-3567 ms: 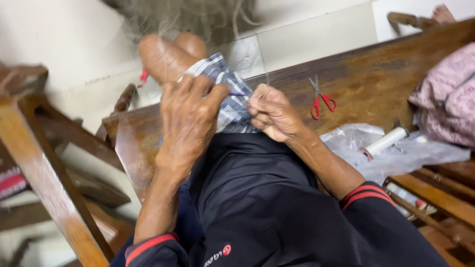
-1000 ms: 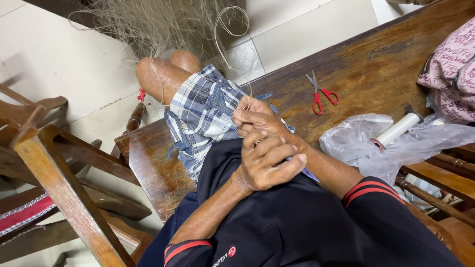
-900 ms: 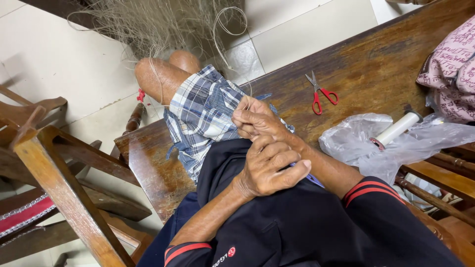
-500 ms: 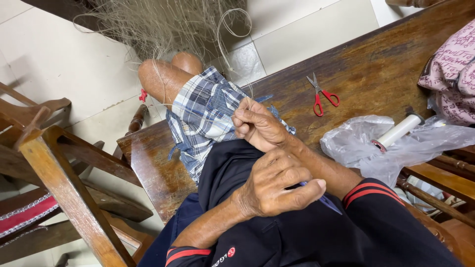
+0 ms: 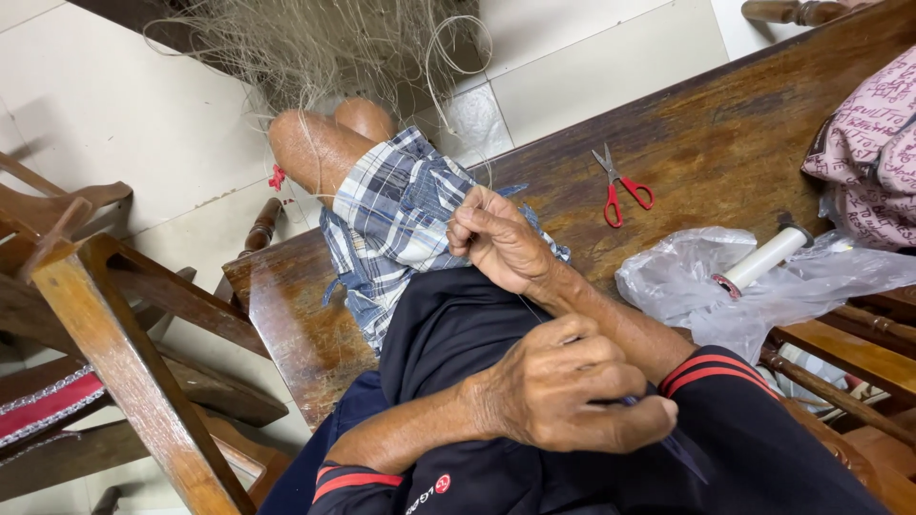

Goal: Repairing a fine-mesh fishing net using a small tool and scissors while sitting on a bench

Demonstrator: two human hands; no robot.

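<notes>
I sit on a wooden bench (image 5: 725, 133) in plaid shorts (image 5: 391, 224) with one knee raised. A pale, fine fishing net (image 5: 315, 48) hangs above the knee. My right hand (image 5: 496, 238) pinches a strand of the net just over the shorts. My left hand (image 5: 563, 391) is closed on a dark blue netting needle (image 5: 682, 448) close to my body, over my black shirt. A thin line (image 5: 528, 307) runs taut between the two hands.
Red-handled scissors (image 5: 618, 186) lie on the bench to the right. A white spool (image 5: 763, 259) rests on a crumpled clear plastic bag (image 5: 687, 286). Pink printed cloth (image 5: 873, 143) is at the far right. A wooden chair (image 5: 124, 343) stands at the left.
My left hand has drawn back from the knee and the right hand toward my body, pulling the line through. The right hand has stayed at the net by the shorts.
</notes>
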